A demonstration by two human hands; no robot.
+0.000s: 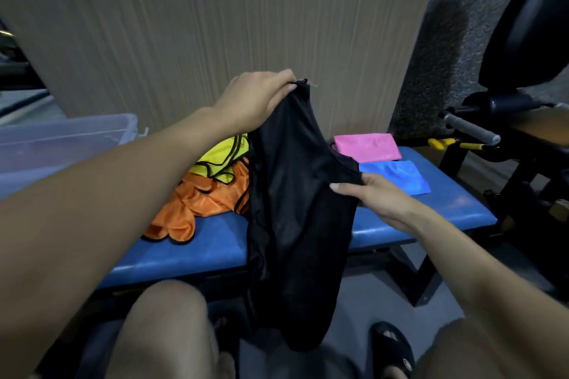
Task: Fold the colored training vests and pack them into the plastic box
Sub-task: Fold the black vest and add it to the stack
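A black mesh vest point(295, 209) hangs lengthwise over the blue bench, its lower end down between my knees. My left hand point(258, 98) pinches its top end, raised above the bench. My right hand point(372, 200) grips its right edge lower down. Behind the black vest lie an unfolded yellow vest point(221, 160) and an unfolded orange vest point(197, 206) in a heap. A folded pink vest point(366, 147) and a folded blue vest point(397, 176) lie flat on the bench's right part. The clear plastic box point(55, 144) stands at the left.
The blue padded bench point(197, 252) runs across in front of me. A large cardboard sheet point(215, 33) stands behind it. Black gym equipment with a grey handle point(471, 129) is at the right. My knees and a black slipper point(394, 351) are below.
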